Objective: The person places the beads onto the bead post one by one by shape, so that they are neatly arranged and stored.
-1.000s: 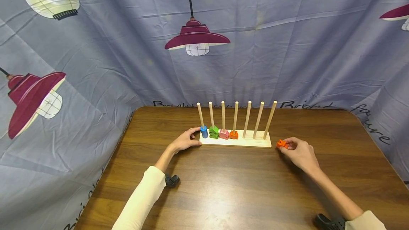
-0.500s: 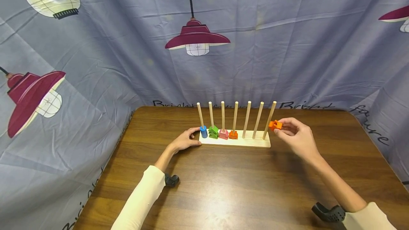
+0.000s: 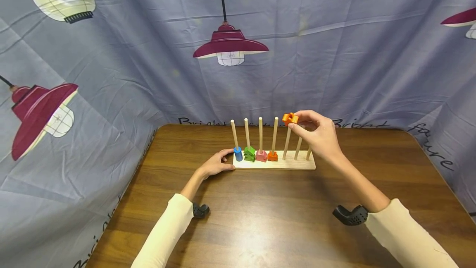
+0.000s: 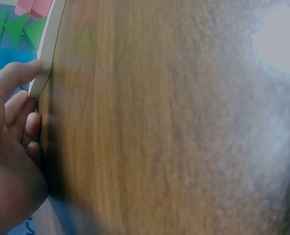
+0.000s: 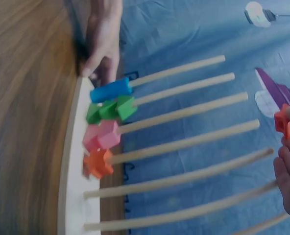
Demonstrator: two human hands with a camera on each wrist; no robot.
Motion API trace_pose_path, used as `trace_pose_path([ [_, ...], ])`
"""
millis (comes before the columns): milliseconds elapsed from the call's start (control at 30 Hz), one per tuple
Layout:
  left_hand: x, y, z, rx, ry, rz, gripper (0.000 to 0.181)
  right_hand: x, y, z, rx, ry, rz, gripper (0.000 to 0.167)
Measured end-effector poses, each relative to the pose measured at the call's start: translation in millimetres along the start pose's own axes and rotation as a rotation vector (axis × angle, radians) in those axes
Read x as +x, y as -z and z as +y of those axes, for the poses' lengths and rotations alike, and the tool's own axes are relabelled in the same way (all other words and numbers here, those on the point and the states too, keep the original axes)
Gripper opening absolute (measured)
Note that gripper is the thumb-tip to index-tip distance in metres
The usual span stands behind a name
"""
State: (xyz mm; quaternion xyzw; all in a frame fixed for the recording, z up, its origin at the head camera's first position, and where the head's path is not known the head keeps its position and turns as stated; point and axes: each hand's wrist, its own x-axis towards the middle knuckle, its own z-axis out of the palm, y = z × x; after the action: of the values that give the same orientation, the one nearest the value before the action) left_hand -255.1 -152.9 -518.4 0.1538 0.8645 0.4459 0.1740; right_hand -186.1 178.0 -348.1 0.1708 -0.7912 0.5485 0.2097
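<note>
A wooden peg board [image 3: 293,164] stands on the table with several upright pegs. My left hand [image 3: 213,165] grips its left end, thumb [image 4: 25,73] at the front edge and fingers behind. With thumb and fingertips, my right hand [image 3: 319,135] pinches an orange star-shaped bead [image 3: 290,118] at the tip of the fifth peg; whether the peg enters its hole I cannot tell. From the left, the pegs carry a blue cylinder [image 3: 238,154], green triangular beads [image 3: 249,154], pink beads [image 5: 102,135] and an orange star-shaped bead [image 5: 99,163]. The right hand partly hides the last two pegs.
The brown wooden table [image 3: 253,210] extends around the board. A grey-blue curtain [image 3: 230,90] printed with lamps hangs behind it. Black wrist devices [image 3: 350,215] sit at both sleeves.
My right hand has lifted the orange star-shaped bead from near the table, right of the board, and carried it up and left to the fifth peg's tip. The left hand stays put.
</note>
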Motion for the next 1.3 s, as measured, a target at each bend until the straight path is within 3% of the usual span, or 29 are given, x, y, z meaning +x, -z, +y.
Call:
trace_pose_path([
  [100,0.6,-0.3,0.0,-0.002,0.000,0.004,0.069,4.4,-6.4,-13.5,-0.013,0.012,0.019,0.020],
  [267,-0.6,1.2,1.0,0.001,0.007,0.006,0.069,14.2,-17.1,-13.2,0.028,0.026,0.002,0.022],
  [533,-1.0,-1.4,-3.0,0.002,0.007,0.012,0.068,23.6,-34.9,30.4,-0.002,-0.016,-0.029,0.024],
  [667,-1.2,-2.7,-3.8,-0.002,0.010,0.016,0.068,19.8,-38.5,39.8,-0.047,-0.031,0.001,0.023],
  [933,-2.9,-2.2,-0.8,0.001,0.014,0.023,0.069,12.4,-43.6,47.2,-0.028,-0.084,0.031,0.025],
  [1300,-1.5,-1.4,0.8,0.000,0.002,0.016,0.069,8.5,-48.3,54.2,0.168,-0.202,0.047,0.031],
])
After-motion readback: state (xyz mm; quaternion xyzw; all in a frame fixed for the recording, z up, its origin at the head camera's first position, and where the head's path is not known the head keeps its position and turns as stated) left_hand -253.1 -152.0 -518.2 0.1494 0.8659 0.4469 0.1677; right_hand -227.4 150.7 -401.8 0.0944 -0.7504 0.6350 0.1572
